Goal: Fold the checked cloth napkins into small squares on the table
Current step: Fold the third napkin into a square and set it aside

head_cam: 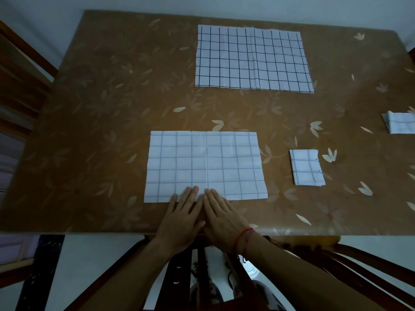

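- Sitting on brown leaf-patterned table (112, 131): unfolded white checked cloth napkin (252, 58) at far side, untouched.
- Lying near front edge: half-folded pale checked napkin (205, 164).
- Waiting at right, well apart: small folded napkin square (306, 167).
- Pressing flat, fingers extended, pinching nothing: left hand (179, 223), right hand (224, 217), touching, fingertips on near edge.
- Advising: sweeping outward, matching corners before next fold.

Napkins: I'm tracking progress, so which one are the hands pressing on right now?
The half-folded napkin nearest the table's front edge; both hands' fingertips rest on its near edge. The far flat napkin and two small folded ones lie untouched.
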A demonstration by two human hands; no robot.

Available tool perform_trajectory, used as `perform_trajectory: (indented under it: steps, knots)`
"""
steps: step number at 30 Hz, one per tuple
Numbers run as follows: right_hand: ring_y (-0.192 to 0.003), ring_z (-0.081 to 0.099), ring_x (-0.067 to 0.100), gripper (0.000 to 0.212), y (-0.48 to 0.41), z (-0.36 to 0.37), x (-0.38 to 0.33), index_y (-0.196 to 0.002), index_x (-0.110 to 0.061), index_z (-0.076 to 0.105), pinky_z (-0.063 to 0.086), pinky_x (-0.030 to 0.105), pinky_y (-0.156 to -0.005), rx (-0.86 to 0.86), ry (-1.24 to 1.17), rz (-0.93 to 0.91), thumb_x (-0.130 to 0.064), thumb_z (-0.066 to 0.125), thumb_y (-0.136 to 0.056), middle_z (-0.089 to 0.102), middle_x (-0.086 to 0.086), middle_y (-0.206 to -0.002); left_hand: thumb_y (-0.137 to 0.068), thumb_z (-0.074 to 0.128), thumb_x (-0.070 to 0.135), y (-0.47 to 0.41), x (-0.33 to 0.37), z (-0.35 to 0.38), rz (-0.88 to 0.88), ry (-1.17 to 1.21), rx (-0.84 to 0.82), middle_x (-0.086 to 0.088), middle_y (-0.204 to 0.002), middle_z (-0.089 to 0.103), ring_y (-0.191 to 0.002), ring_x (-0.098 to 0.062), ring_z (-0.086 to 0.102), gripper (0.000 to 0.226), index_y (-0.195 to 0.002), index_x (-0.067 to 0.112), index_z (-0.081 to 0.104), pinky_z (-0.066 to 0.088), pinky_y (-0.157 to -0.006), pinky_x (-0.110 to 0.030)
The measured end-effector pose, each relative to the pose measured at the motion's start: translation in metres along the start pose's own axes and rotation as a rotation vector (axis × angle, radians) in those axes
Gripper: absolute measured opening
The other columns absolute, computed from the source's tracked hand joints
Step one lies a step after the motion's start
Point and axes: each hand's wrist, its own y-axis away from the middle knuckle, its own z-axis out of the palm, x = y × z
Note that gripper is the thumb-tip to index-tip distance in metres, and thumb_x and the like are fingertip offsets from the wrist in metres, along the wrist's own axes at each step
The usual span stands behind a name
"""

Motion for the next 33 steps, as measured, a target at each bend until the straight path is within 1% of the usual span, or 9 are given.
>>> perform_trajectory:
  steps: [2,5,11,13,19,24,26,30,33]
  knots:
    - [-0.141,0.028,0.036,0.071,0.000,0.003,0.001,-0.142,0.005,0.035,0.039,0.050,-0.106,-0.001,0.003,0.004,-0.048,0.027,-0.096,0.030,0.024,-0.150,-0.097,0.031,0.046,0.001,0.000,-0.003,-0.008,0.002,0.003,-0.011,-0.160,0.018,-0.148,-0.026,0.010,0.063,-0.151,0.012,0.028,0.014,-0.114,-0.050]
    - [-0.140,0.029,0.036,0.071,0.001,0.005,-0.001,-0.141,0.004,0.037,0.039,0.050,-0.107,0.014,0.013,0.019,-0.049,0.033,-0.094,0.031,0.024,-0.150,-0.099,0.027,0.043,0.007,0.000,-0.003,-0.001,-0.003,0.017,-0.013,-0.159,0.018,-0.148,-0.026,0.011,0.062,-0.150,0.007,0.028,0.016,-0.114,-0.048]
    - [-0.143,0.023,0.035,0.077,0.000,0.010,-0.005,-0.142,0.002,0.035,0.027,0.048,-0.113,0.031,0.050,0.050,-0.056,0.034,-0.092,0.025,0.023,-0.153,-0.100,0.028,0.042,0.019,-0.006,-0.002,-0.028,-0.028,0.021,-0.012,-0.158,0.021,-0.147,-0.023,0.015,0.062,-0.148,0.003,0.030,0.016,-0.115,-0.040]
    - [-0.143,0.021,0.035,0.080,0.000,0.011,-0.005,-0.143,0.002,0.033,0.026,0.048,-0.113,0.025,0.056,0.049,-0.058,0.036,-0.090,0.023,0.023,-0.153,-0.100,0.027,0.043,0.023,-0.010,-0.003,-0.057,-0.018,0.014,-0.012,-0.158,0.020,-0.148,-0.023,0.015,0.063,-0.149,0.003,0.029,0.016,-0.115,-0.040]
    - [-0.146,0.006,0.036,0.083,0.001,0.012,-0.002,-0.148,0.003,0.017,0.024,0.050,-0.115,-0.022,0.050,0.036,-0.055,0.030,-0.090,0.007,0.023,-0.157,-0.100,0.020,0.047,0.040,-0.028,-0.004,-0.169,-0.028,0.022,-0.013,-0.159,0.018,-0.148,-0.024,0.014,0.067,-0.150,0.002,0.022,0.020,-0.114,-0.041]
    - [-0.146,-0.001,0.034,0.084,0.002,0.009,-0.002,-0.148,0.004,0.010,0.015,0.049,-0.118,-0.044,0.046,0.063,-0.057,0.023,-0.092,-0.001,0.020,-0.157,-0.098,0.022,0.050,0.053,-0.041,-0.001,-0.315,-0.006,0.064,-0.015,-0.159,0.016,-0.148,-0.026,0.012,0.071,-0.150,0.003,0.022,0.013,-0.116,-0.040]
    - [-0.146,0.002,0.034,0.084,0.007,0.008,0.002,-0.148,0.004,0.013,0.016,0.047,-0.118,-0.041,0.039,0.097,-0.058,0.025,-0.092,0.002,0.020,-0.157,-0.097,0.021,0.052,0.055,-0.042,0.000,-0.331,0.003,0.058,-0.017,-0.159,0.013,-0.148,-0.028,0.009,0.072,-0.151,0.004,0.021,0.016,-0.117,-0.044]
    - [-0.142,0.025,0.034,0.082,0.028,0.007,0.028,-0.142,0.005,0.035,0.033,0.047,-0.111,-0.047,0.044,0.190,-0.060,0.031,-0.091,0.026,0.022,-0.153,-0.097,0.017,0.054,0.054,-0.041,0.001,-0.348,0.031,0.049,-0.018,-0.160,0.009,-0.148,-0.029,0.005,0.073,-0.152,0.006,0.018,0.018,-0.117,-0.048]
    - [-0.141,0.028,0.033,0.082,0.050,0.007,0.052,-0.140,0.005,0.038,0.035,0.047,-0.110,-0.057,0.061,0.266,-0.061,0.024,-0.094,0.028,0.022,-0.151,-0.097,0.014,0.055,0.054,-0.040,-0.001,-0.348,0.038,0.041,-0.019,-0.159,0.010,-0.148,-0.029,0.005,0.073,-0.152,0.006,0.018,0.018,-0.117,-0.050]
